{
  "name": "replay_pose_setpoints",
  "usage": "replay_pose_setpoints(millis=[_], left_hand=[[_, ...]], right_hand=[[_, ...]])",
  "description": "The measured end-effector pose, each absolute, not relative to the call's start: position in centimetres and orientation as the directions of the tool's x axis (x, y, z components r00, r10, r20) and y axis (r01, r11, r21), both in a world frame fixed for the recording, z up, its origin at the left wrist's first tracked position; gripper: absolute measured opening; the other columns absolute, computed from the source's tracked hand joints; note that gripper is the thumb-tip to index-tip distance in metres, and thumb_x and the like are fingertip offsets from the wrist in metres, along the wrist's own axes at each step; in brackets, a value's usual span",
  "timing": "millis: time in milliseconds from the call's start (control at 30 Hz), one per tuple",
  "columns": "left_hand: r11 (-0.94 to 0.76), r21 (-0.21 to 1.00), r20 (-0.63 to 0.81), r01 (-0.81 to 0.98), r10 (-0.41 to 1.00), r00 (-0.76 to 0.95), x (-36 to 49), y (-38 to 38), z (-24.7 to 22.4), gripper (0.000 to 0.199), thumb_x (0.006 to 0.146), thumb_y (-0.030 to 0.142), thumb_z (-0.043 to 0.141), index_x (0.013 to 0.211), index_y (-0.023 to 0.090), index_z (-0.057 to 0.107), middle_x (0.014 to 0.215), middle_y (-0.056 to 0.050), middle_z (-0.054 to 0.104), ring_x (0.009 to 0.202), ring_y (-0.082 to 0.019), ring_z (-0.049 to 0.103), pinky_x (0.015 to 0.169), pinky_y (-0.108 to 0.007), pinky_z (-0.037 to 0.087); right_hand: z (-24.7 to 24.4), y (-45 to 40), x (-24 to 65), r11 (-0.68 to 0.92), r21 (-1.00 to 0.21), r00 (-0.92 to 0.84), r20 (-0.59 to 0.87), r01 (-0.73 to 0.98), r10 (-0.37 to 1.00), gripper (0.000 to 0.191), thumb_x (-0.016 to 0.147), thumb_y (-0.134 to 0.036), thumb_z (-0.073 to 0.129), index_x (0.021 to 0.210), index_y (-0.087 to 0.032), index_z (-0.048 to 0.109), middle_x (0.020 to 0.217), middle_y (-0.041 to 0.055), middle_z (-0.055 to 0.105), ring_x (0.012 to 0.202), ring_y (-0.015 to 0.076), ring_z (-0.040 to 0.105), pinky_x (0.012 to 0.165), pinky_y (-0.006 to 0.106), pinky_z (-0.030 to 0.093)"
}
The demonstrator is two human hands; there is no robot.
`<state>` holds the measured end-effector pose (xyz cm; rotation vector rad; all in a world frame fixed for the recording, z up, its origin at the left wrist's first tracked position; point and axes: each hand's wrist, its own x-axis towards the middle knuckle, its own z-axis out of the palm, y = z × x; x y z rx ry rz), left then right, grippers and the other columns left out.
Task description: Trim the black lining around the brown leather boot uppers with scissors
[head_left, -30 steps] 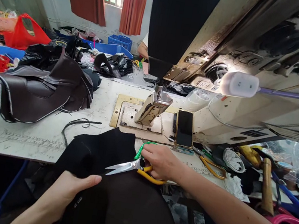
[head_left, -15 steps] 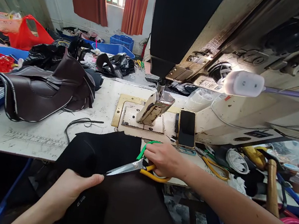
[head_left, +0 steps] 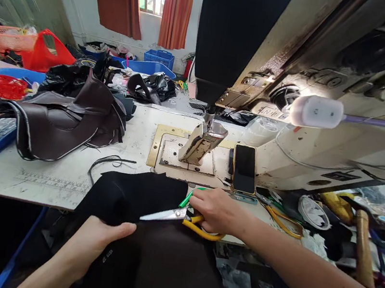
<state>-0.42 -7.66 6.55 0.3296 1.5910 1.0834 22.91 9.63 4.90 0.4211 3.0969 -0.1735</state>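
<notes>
My right hand [head_left: 213, 209] grips a pair of scissors [head_left: 166, 215] with one green and one yellow handle. Their blades look closed and point left along the dark leather piece [head_left: 173, 262], just beyond my left thumb. My left hand [head_left: 101, 236] is closed on that piece at its left side, thumb on top and fingers hidden underneath. Black material [head_left: 136, 198] on the piece's far part lies over the table edge. The near part hangs down towards me.
A post-bed sewing machine [head_left: 203, 141] rises from the white table [head_left: 56, 195]. Beside its post lies a phone [head_left: 245, 168]. Brown leather pieces with pale edging [head_left: 59, 128] are heaped at left. Yellow-handled scissors [head_left: 284, 221] and a wooden-handled tool [head_left: 364, 249] lie at right.
The scissor blades, slightly apart before, have come together. Both hands keep nearly the same place on the leather; the whole view has shifted a little.
</notes>
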Motion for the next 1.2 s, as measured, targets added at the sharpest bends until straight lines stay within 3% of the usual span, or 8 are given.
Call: replay_pose_setpoints(millis=[133,333,500,767,900,967,1100,1200], left_hand=[[0.519,0.703,-0.690,-0.487,0.663,-0.289,-2.5,-7.6,7.3,0.037,0.056,0.025,0.086,0.090,0.012,0.077,0.076,-0.011,0.078,0.078,-0.032,0.074,0.082,-0.040,0.060],[0.367,0.721,-0.659,-0.587,0.625,-0.418,-5.9,-3.9,6.2,0.026,0.065,0.030,0.078,0.078,0.008,0.075,0.080,-0.016,0.076,0.074,-0.031,0.074,0.072,-0.041,0.061],[0.362,0.869,-0.493,-0.336,0.604,-0.626,-6.3,-0.2,2.6,0.034,0.054,0.035,0.086,0.064,0.008,0.069,0.070,-0.015,0.074,0.070,-0.029,0.071,0.062,-0.036,0.056],[0.440,0.896,-0.152,0.062,0.433,-0.889,-7.9,-8.3,2.0,0.038,0.071,0.053,0.069,0.088,0.021,0.058,0.090,-0.007,0.068,0.099,-0.032,0.062,0.091,-0.041,0.047],[0.354,0.848,0.122,0.395,0.594,-0.795,-4.3,-13.4,-0.6,0.027,0.069,0.038,0.077,0.084,0.024,0.059,0.077,-0.003,0.066,0.075,-0.024,0.065,0.072,-0.034,0.052],[0.120,0.746,0.385,0.655,0.726,-0.571,-3.4,-13.9,-1.1,0.018,0.073,0.022,0.074,0.088,0.025,0.065,0.087,-0.004,0.071,0.086,-0.025,0.067,0.082,-0.035,0.053],[-0.198,0.523,0.416,0.829,0.908,-0.046,-5.4,-11.5,-0.8,0.032,0.086,0.007,0.053,0.106,0.025,0.070,0.113,-0.006,0.071,0.111,-0.024,0.063,0.100,-0.037,0.048],[-0.267,0.504,0.362,0.821,0.929,0.080,-7.8,-9.6,-0.7,0.029,0.089,0.012,0.052,0.109,0.022,0.069,0.115,-0.008,0.071,0.109,-0.023,0.063,0.096,-0.036,0.052]], right_hand=[[5.4,9.5,24.3,0.732,-0.473,-0.735,0.226,0.491,0.639,0.025,0.087,-0.035,0.049,0.068,-0.019,0.048,0.062,0.0006,0.050,0.055,0.0130,0.043,0.053,0.026,0.032],[3.5,6.4,26.8,0.280,-0.860,-0.451,0.065,0.427,0.890,0.045,0.088,-0.062,0.043,0.092,-0.020,0.060,0.062,0.0017,0.055,0.051,0.0176,0.049,0.049,0.030,0.042],[1.2,2.4,24.2,0.211,-0.882,-0.443,0.002,0.422,0.897,0.052,0.071,-0.067,0.065,0.095,-0.022,0.055,0.080,0.0063,0.065,0.058,0.0184,0.055,0.055,0.032,0.047],[1.7,4.7,21.3,0.273,-0.679,-0.175,0.210,0.681,0.962,0.036,0.081,-0.057,0.060,0.085,-0.022,0.053,0.071,0.0032,0.062,0.061,0.0192,0.055,0.059,0.031,0.044],[2.7,2.9,23.2,0.366,-0.734,-0.120,0.367,0.572,0.923,0.038,0.083,-0.059,0.059,0.091,-0.022,0.055,0.078,0.0062,0.058,0.068,0.0204,0.056,0.064,0.034,0.047],[2.8,0.5,23.5,0.309,-0.857,-0.282,0.203,0.413,0.938,0.052,0.078,-0.072,0.055,0.094,-0.022,0.055,0.072,0.0045,0.054,0.060,0.0187,0.052,0.056,0.032,0.046],[1.0,-3.9,22.1,-0.226,-0.911,-0.822,-0.409,0.345,0.397,0.073,0.077,-0.085,0.035,0.086,-0.016,0.059,0.069,0.0033,0.053,0.052,0.0120,0.050,0.045,0.023,0.041],[-2.0,-4.9,21.0,-0.427,-0.794,-0.858,-0.508,0.433,0.073,0.080,0.079,-0.085,0.030,0.073,-0.012,0.061,0.056,0.0009,0.049,0.043,0.0071,0.045,0.042,0.017,0.038]])
